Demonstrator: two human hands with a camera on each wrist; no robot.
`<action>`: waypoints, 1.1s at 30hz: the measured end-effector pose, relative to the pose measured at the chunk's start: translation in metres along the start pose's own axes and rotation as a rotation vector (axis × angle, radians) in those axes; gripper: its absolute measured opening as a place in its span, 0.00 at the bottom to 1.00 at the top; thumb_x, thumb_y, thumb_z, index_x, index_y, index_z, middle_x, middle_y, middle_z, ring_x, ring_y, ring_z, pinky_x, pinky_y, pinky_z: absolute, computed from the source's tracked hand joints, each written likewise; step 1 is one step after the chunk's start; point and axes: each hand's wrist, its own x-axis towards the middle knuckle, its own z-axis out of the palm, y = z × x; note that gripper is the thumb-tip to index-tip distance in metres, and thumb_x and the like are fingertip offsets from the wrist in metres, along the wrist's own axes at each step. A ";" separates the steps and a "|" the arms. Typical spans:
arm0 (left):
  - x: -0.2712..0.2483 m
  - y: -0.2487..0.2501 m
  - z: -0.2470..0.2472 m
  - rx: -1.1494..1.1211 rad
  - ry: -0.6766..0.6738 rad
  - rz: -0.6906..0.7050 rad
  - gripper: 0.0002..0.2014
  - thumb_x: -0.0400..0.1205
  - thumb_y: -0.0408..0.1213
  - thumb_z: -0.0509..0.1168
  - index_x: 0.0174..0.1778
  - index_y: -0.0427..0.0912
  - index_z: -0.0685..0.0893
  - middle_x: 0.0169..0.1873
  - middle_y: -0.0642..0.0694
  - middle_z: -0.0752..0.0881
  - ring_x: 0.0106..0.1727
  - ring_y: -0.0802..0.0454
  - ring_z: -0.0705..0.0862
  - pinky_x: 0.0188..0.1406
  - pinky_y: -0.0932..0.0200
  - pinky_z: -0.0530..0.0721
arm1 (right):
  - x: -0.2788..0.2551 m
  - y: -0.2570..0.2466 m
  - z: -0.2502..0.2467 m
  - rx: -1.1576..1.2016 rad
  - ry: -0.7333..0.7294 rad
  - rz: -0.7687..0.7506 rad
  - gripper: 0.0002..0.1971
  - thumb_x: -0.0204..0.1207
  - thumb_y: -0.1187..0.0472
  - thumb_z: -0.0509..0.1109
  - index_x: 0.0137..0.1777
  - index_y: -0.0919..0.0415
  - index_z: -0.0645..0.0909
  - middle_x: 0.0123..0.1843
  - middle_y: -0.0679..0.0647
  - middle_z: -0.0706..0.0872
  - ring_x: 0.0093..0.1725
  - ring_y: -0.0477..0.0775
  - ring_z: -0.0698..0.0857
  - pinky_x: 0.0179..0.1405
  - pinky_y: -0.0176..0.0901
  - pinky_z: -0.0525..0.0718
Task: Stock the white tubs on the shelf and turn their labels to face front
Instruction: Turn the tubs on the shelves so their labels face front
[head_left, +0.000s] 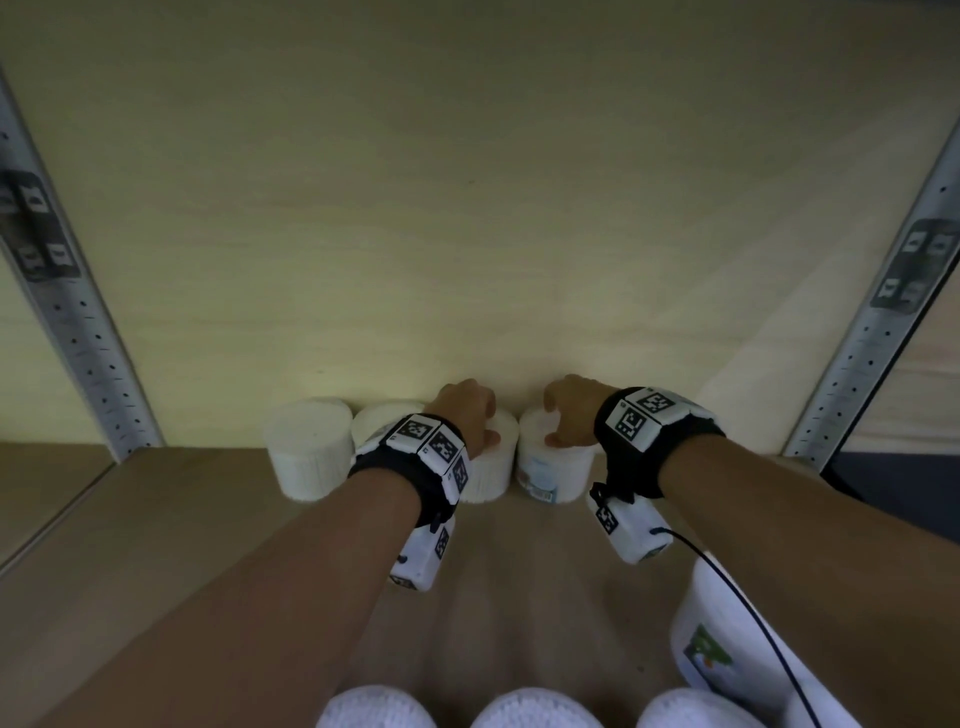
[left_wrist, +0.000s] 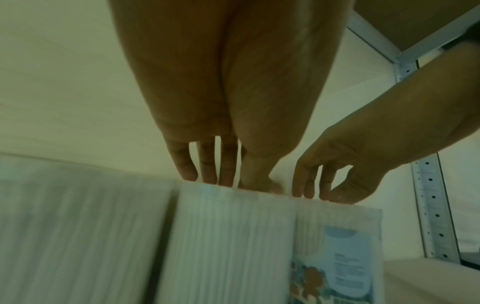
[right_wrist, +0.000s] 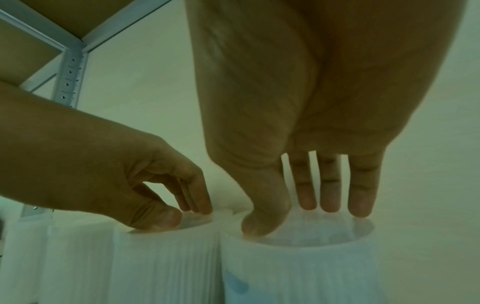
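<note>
Four white ribbed tubs stand in a row at the back of the wooden shelf (head_left: 156, 519). My left hand (head_left: 480, 421) grips the top of the third tub (head_left: 491, 475) with thumb and curled fingers. My right hand (head_left: 563, 415) grips the top of the fourth tub (head_left: 556, 470), thumb on the near rim and fingers on the far rim. That tub's blue label (left_wrist: 337, 257) faces partly forward. The third tub (left_wrist: 228, 236) shows only plain ribs. In the right wrist view both hands, right (right_wrist: 298, 214) and left (right_wrist: 179, 211), sit on their tubs (right_wrist: 298, 267) (right_wrist: 166, 263).
The first tub (head_left: 309, 447) and the second tub (head_left: 379, 415) stand to the left, plain sides out. Several more white tubs (head_left: 535, 706) sit at the bottom edge, one with a green label (head_left: 711, 654). Perforated metal uprights (head_left: 78, 322) (head_left: 872, 322) flank the shelf. The pale back wall is close behind.
</note>
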 end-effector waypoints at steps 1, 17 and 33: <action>0.000 0.000 0.000 -0.002 0.000 -0.001 0.19 0.82 0.41 0.65 0.67 0.36 0.77 0.68 0.37 0.74 0.68 0.38 0.75 0.68 0.47 0.75 | 0.000 0.001 -0.001 0.013 -0.022 -0.009 0.25 0.79 0.58 0.68 0.74 0.65 0.71 0.74 0.63 0.74 0.69 0.65 0.78 0.68 0.53 0.80; 0.000 -0.001 0.003 -0.004 0.004 0.002 0.18 0.82 0.41 0.66 0.66 0.37 0.77 0.67 0.37 0.74 0.68 0.37 0.74 0.67 0.46 0.75 | -0.002 0.004 0.003 0.023 0.094 0.098 0.30 0.80 0.40 0.61 0.71 0.65 0.72 0.72 0.66 0.71 0.71 0.68 0.72 0.70 0.57 0.74; -0.001 -0.002 0.004 -0.006 0.020 0.005 0.17 0.82 0.41 0.66 0.64 0.37 0.78 0.66 0.37 0.75 0.67 0.37 0.75 0.66 0.46 0.76 | -0.003 0.005 0.006 0.004 0.000 -0.024 0.30 0.80 0.52 0.67 0.80 0.59 0.64 0.79 0.61 0.66 0.75 0.64 0.72 0.73 0.53 0.75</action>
